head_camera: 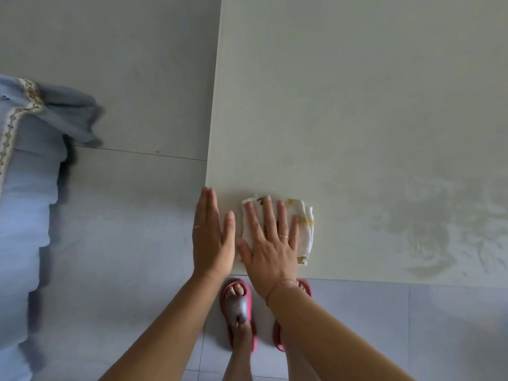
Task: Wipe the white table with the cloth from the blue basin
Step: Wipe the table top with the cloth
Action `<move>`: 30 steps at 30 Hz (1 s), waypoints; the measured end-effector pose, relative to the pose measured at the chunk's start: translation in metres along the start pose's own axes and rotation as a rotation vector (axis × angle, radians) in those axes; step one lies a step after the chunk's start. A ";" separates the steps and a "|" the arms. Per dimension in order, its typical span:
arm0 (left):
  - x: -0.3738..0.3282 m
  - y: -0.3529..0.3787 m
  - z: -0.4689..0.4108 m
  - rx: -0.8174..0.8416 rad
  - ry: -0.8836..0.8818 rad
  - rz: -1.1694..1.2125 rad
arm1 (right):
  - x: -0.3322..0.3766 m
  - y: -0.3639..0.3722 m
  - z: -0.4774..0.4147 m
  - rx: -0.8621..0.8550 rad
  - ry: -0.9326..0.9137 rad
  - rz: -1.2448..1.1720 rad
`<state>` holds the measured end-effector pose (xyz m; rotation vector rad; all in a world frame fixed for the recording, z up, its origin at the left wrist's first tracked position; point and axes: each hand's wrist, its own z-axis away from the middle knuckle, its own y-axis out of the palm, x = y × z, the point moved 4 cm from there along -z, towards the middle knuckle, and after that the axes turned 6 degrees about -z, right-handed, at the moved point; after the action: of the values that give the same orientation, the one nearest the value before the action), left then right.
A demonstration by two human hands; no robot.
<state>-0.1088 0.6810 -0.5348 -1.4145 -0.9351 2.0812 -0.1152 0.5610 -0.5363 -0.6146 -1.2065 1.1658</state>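
The white table [343, 105] fills the upper right of the head view, its near left corner close to me. A folded white cloth [306, 229] with yellow print lies flat on that corner. My right hand [270, 243] presses down on the cloth with fingers spread. My left hand [210, 235] is flat and upright at the table's left edge, fingers together, thumb beside the cloth, holding nothing. The blue basin is not in view.
Wet streaks [439, 229] mark the table to the right of the cloth. A blue cushioned seat cover [30, 188] with frilled edges stands at the left over the grey tiled floor [123, 229]. My feet in pink sandals [237, 312] stand just below the table's near edge.
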 end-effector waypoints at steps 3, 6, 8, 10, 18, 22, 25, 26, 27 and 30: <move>0.005 0.002 0.000 0.010 -0.020 0.070 | 0.020 0.026 0.015 0.024 -0.057 0.082; 0.011 -0.003 0.001 0.065 -0.072 0.200 | 0.046 0.053 0.051 0.087 -0.271 0.123; 0.012 -0.007 -0.001 0.125 -0.104 0.284 | 0.037 0.047 0.047 0.074 -0.341 0.140; 0.011 -0.008 -0.001 0.162 -0.113 0.322 | 0.015 0.027 0.028 0.047 -0.353 0.199; 0.013 -0.007 -0.001 0.126 -0.181 0.385 | 0.002 0.012 -0.018 -0.108 0.183 0.084; 0.021 -0.008 0.000 0.112 -0.253 0.399 | 0.049 0.040 0.008 0.122 -0.359 0.210; 0.024 -0.007 -0.002 0.129 -0.261 0.406 | 0.002 0.000 -0.038 0.006 -0.320 0.232; 0.023 -0.006 -0.002 0.131 -0.251 0.400 | -0.017 -0.013 -0.057 -0.026 -0.176 0.192; 0.022 -0.004 -0.003 0.129 -0.240 0.393 | -0.028 -0.023 -0.070 -0.055 -0.016 0.120; 0.018 -0.001 -0.004 0.127 -0.216 0.395 | 0.002 -0.008 -0.062 -0.112 0.108 0.081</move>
<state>-0.1117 0.6954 -0.5464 -1.4168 -0.6214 2.5754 -0.0552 0.5724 -0.5477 -0.8079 -1.1691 1.1232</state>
